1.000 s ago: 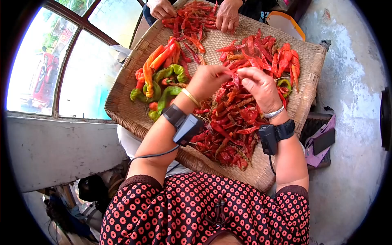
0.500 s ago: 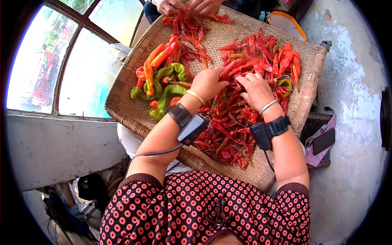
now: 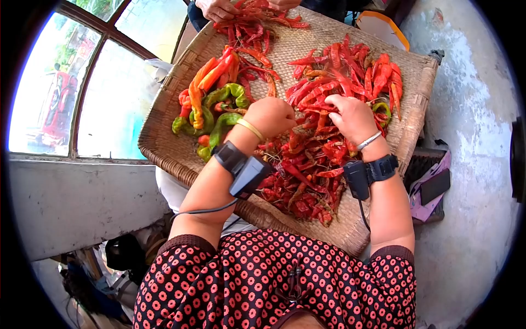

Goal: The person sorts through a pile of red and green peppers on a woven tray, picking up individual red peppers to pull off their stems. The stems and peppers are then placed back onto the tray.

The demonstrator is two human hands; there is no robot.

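Observation:
My left hand (image 3: 270,116) is closed above the middle of a woven basket tray (image 3: 296,46). Its fingertips are hidden, so whatever it may hold cannot be made out. My right hand (image 3: 354,118) hovers at the lower edge of a heap of bright red chili peppers (image 3: 350,74), fingers curled in with the thumb close to them. Whether a chili is between those fingers is hard to tell. Below both hands lies a pile of darker dried chilies (image 3: 307,175). Left of my left hand sit green peppers (image 3: 220,127) and orange-red peppers (image 3: 211,74).
Across the tray, another person's hand (image 3: 217,9) is at a further bunch of red chilies (image 3: 253,24). Windows (image 3: 112,98) stand on the left. A black phone-like object (image 3: 434,189) lies on pink cloth at the right. Straps and small devices sit on both my wrists.
My left hand has drawn back and curled closed, away from the red heap. My right hand has shifted slightly right, its fingers now bent in. The other person's hands have moved toward the frame's top.

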